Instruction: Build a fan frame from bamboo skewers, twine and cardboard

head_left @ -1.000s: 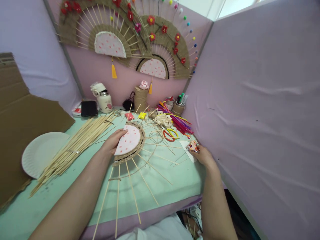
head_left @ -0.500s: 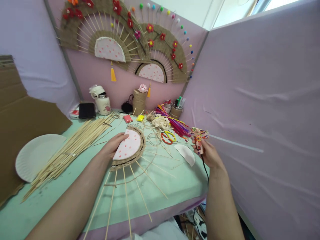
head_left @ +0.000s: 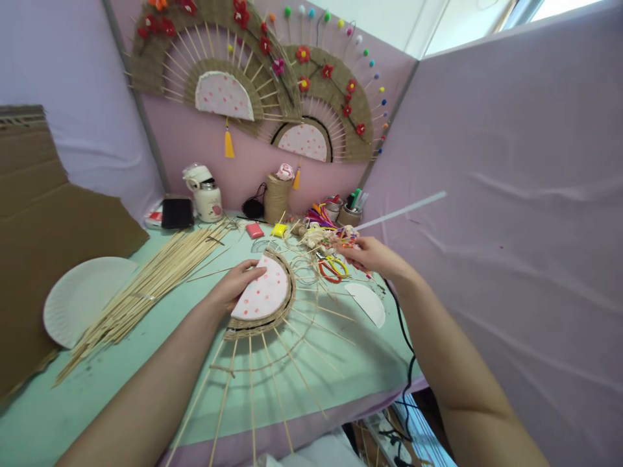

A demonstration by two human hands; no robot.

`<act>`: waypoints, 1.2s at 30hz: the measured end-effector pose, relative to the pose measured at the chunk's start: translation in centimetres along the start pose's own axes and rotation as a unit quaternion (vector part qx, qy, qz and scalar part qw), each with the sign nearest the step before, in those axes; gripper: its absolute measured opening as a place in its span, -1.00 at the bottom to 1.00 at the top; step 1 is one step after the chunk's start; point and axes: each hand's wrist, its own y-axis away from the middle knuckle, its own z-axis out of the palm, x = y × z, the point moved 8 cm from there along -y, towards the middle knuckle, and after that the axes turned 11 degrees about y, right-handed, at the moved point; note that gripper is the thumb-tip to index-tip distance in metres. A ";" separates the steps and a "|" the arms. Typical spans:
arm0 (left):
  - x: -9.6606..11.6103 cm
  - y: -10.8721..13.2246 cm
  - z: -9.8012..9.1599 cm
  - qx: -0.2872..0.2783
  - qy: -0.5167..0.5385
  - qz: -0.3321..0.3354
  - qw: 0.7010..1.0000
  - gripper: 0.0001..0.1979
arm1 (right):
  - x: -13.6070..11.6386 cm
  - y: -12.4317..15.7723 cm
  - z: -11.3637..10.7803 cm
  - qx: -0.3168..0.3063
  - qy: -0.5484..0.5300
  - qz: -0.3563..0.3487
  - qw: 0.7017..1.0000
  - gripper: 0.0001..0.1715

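Observation:
My left hand (head_left: 242,283) is closed on the straight edge of a half-round fan (head_left: 265,288), its thumb on the white, pink-dotted face. A corded brown rim borders the face. Thin bamboo sticks (head_left: 252,389) spread from the rim toward me, and a curved strand crosses them. Over the far right of the table, my right hand (head_left: 372,255) is closed round a colourfully patterned hot glue gun (head_left: 348,243), partly hidden by the fingers. A long translucent glue stick (head_left: 403,211) sticks out of it, and a black cord (head_left: 402,321) hangs below. Red-and-yellow scissors (head_left: 332,267) lie just under this hand.
Left lie a bundle of bamboo sticks (head_left: 146,288), a paper plate (head_left: 80,295) and cardboard (head_left: 58,220). A bottle (head_left: 208,201), twine roll (head_left: 277,200) and pen pot (head_left: 351,214) stand behind. A white half-disc (head_left: 367,303) lies right. Finished fans (head_left: 224,97) hang on the back panel.
My right hand has moved left and away from me with the glue gun, over the craft materials near the scissors. My left hand still holds the fan; the whole view has shifted slightly.

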 end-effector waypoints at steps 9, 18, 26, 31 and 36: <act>0.1 0.1 -0.1 -0.002 -0.005 0.006 1.000 -0.68 | -3.8 -2.0 1.4 -0.045 0.163 -0.078 0.983 -0.37; 0.2 0.1 0.0 -0.007 0.002 0.013 1.000 -0.72 | -4.0 -3.0 2.5 -0.048 0.206 -0.106 0.971 -0.37; 0.1 0.1 0.0 -0.008 0.005 0.012 1.000 -0.70 | -3.7 -3.3 2.7 -0.048 0.216 -0.109 0.969 -0.37; 0.3 0.2 0.0 -0.004 0.003 0.011 1.000 -0.68 | -3.8 -3.5 2.9 -0.044 0.212 -0.114 0.970 -0.37; 0.3 0.3 0.1 -0.007 0.003 0.013 1.000 -0.69 | -4.0 -3.5 2.9 -0.038 0.219 -0.120 0.968 -0.39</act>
